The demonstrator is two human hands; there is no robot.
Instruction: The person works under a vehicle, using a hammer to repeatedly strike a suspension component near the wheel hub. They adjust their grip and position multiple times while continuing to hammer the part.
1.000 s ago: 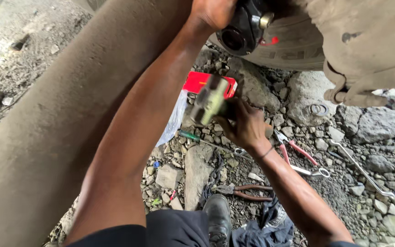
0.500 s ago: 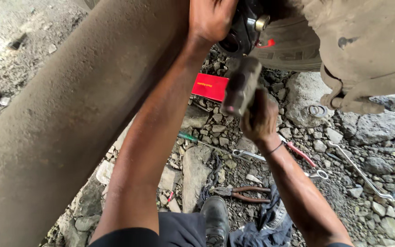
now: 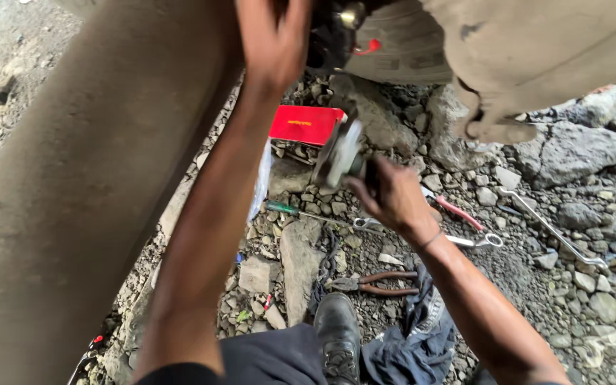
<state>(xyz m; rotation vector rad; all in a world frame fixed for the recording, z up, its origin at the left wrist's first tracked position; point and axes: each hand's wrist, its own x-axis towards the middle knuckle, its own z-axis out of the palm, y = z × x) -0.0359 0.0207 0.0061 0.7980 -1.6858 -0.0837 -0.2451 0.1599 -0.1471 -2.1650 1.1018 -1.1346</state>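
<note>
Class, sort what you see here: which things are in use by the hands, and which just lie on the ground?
In use:
left hand on black part
right hand gripping hammer

Lying about:
red box
screwdriver
pliers
spanner
blue cloth

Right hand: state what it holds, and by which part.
The right hand holds a hammer by its handle, just below the blurred metal head.
</note>
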